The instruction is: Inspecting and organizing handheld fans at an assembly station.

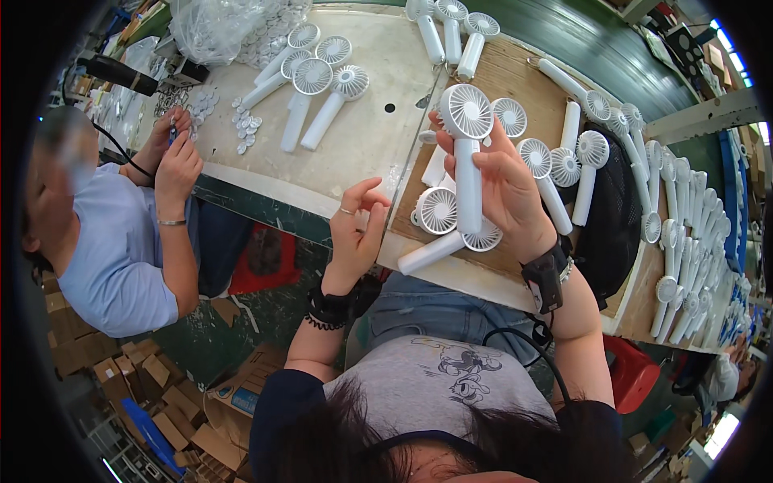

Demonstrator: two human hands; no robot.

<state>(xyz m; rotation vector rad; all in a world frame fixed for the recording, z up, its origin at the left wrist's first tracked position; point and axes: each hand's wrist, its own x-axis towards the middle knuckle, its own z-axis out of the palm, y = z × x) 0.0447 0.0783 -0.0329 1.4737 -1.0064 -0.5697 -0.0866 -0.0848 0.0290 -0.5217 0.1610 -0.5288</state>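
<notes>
My right hand is closed round a white handheld fan, held upright above the wooden bench with its round grille at the top. My left hand hovers by the bench's front edge, its fingers apart and slightly curled, with nothing in it. Under the held fan, another white fan lies on its side, and a round grille faces up beside it. To the right of my right hand lie more white fans, among them one next to a black bag.
At the left a co-worker handles something small near scattered round white pieces. Several fans lie on the pale table. Rows of fans fill the right side. A red stool and cardboard boxes stand below.
</notes>
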